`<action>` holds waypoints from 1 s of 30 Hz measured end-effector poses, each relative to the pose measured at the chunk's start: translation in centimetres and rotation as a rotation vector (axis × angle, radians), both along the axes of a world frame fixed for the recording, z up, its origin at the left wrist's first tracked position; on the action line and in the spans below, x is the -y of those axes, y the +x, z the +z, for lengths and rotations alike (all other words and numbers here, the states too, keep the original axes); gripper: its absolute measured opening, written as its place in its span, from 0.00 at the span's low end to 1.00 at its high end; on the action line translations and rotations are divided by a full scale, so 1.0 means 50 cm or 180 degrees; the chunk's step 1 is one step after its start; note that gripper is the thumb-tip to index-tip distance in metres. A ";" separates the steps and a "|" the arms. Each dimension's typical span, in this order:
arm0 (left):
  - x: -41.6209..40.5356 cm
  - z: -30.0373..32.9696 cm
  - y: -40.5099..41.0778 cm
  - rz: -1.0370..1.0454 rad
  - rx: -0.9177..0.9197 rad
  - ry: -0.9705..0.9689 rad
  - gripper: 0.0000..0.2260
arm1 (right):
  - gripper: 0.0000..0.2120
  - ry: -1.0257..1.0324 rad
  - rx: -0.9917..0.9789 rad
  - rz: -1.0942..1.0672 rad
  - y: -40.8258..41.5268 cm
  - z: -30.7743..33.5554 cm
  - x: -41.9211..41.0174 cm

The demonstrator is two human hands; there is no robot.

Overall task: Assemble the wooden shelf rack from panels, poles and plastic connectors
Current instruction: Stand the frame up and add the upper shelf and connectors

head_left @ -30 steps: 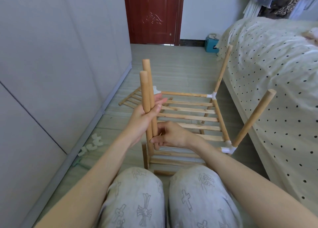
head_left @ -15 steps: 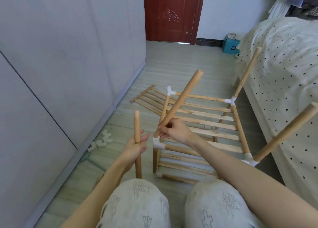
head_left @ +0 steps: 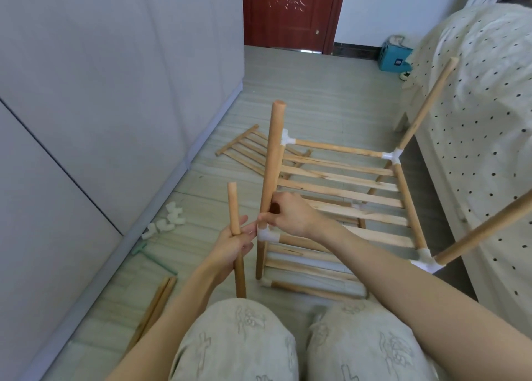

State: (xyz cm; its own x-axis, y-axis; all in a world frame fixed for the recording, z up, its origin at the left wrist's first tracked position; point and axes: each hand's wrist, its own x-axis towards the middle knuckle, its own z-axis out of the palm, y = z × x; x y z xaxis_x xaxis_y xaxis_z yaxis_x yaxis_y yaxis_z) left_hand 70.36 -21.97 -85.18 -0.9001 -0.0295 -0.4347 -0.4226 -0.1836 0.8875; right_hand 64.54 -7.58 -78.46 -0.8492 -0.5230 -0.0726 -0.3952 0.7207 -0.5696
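The right hand grips the upright pole near its foot, fingers curled round it, its long axis nearly vertical straight above the near-left white connector. Just left of that connector, the left hand holds a spare pole, also upright.

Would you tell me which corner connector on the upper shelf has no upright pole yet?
The far-left connector; the other three corners have poles standing in or at them.
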 end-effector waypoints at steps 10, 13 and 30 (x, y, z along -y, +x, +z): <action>0.003 0.017 0.011 -0.0082 -0.0024 -0.0237 0.21 | 0.06 -0.0114 0.0086 0.0088 0.025 -0.005 -0.010; -0.004 0.021 0.021 -0.0138 -0.0066 -0.0567 0.19 | 0.03 -0.0138 0.0351 0.0085 0.044 -0.001 -0.044; -0.207 0.063 -0.155 -0.3747 -0.2118 -0.4484 0.37 | 0.17 -0.1756 0.0670 -0.1783 0.225 -0.052 -0.336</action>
State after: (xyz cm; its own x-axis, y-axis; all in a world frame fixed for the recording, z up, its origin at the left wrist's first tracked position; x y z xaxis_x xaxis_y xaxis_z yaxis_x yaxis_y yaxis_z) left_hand 62.62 -11.60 -82.04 -0.7111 0.6451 -0.2796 0.6253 0.7621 0.1681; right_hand 75.79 9.22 -81.05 -0.9928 -0.0316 -0.1157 0.0956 0.3735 -0.9227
